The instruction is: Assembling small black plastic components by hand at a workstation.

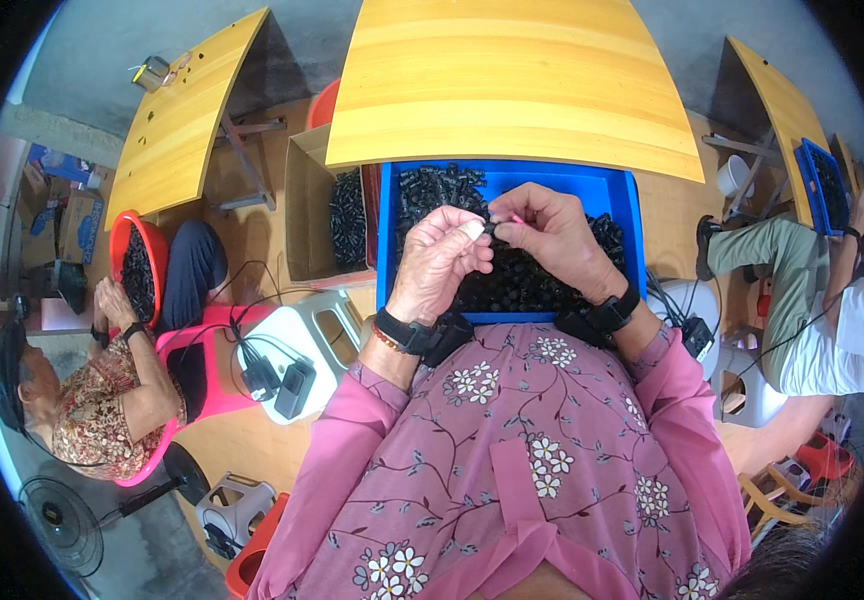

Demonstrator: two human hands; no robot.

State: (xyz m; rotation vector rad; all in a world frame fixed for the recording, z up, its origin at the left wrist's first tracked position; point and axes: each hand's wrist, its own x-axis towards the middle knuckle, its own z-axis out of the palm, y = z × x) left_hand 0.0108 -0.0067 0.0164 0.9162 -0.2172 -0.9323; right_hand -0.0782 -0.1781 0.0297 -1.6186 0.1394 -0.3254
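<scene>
Left of the grip, a round orange-red plastic basin (161, 250) is holding dark parts; beyond the grip, a broad yellow wooden tabletop (512, 80) is overhanging a rectangular blue plastic tray (597, 188). A small dark piece (491, 229), mostly hidden, is showing above the tray, where the left hand (437, 257) and right hand (555, 237) are pinching it between fingertips.

From the wearer's head, this fisheye view looks steeply down (straight edges bow toward its rim), fairly close above the left hand (439, 262) and right hand (555, 240), reaching the wooden tabletop (514, 85) beyond them and the floral dress (482, 440) on their near side.
</scene>
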